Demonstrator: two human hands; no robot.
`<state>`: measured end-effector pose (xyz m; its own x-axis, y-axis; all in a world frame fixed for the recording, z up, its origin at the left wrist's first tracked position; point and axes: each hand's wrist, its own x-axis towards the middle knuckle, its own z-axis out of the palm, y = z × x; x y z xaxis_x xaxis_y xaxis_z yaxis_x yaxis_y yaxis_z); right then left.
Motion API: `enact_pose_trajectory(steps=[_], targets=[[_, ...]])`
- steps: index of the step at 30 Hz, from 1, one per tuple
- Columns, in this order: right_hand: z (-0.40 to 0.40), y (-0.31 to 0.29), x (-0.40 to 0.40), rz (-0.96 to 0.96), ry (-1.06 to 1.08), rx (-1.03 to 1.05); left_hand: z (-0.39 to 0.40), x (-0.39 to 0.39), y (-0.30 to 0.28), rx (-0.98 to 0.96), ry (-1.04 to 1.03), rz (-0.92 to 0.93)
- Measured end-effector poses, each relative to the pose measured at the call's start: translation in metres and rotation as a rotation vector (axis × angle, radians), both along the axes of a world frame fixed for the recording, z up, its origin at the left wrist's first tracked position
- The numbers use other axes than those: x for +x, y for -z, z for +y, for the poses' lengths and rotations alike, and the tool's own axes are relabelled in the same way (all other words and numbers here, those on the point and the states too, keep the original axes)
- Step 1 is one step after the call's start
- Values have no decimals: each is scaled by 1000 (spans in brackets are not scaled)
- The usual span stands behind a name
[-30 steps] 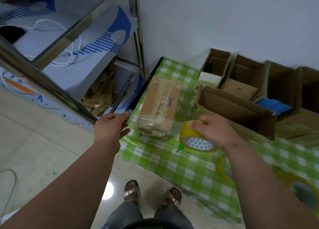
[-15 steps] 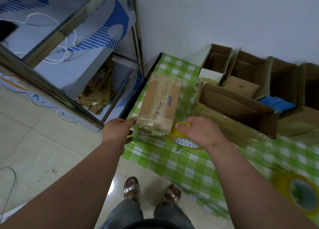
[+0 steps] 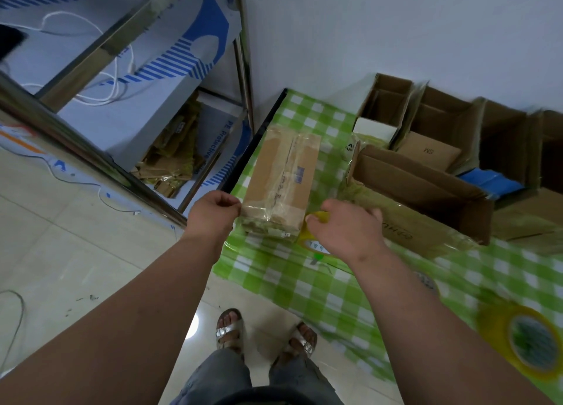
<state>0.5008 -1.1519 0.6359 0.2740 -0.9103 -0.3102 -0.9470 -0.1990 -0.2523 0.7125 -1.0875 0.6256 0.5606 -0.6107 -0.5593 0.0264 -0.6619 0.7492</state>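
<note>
Steel rack: stands at far left, off the table and clear of the work, with printed blue-and-white boxes on its shelves.

Left hand: fingers curled in, thumb and forefinger pinched tight at the near-left corner of the taped parcel. Whether they nip a loose tape end or the carton's own edge cannot be told.

Taped parcel: a long brown carton lying flat at the left end of the green-check tablecloth, its near end towards the person. It looks stiff-sided and fairly light. The glossy tape bands over its top are likely slick under the fingers, so the bare cardboard edges and corners offer the surer grip. A hand on each long side near the end should turn or lift it without crushing.

Tape roll: yellow, pressed against the parcel's near-right corner. A rigid ring, easily held through the core or round the rim, though the sticky face will likely grab whatever it meets.

Right hand: fingers wrapped over the roll from above, thumb on its rim.

Open cartons: a row of them just right of the parcel, flaps up, against the wall.

Spare tape roll: lies flat on the cloth at lower right, well apart from both hands.
</note>
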Motion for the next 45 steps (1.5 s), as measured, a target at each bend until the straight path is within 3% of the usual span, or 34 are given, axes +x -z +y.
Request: enact_pose_trajectory(steps=[4,12,21,30,33,39,45], targets=[[5,0,4,-134,-24,-55,0,-3,-3,-17,125,-116],[10,5,-1,-212,-71,5,22,-6,0,-29,97,74],[14,8,-2,-134,-145,-8,31,-4,0,-41,217,30],[15,13,-7,-195,-203,9,30,9,-5,-50,457,-184],[14,14,-8,-182,-214,-28,27,9,-5,-59,472,-190],[17,16,2,-155,-154,-103,18,6,0,-26,481,-377],[21,16,1,-178,-116,-44,20,3,7,-32,460,-453]])
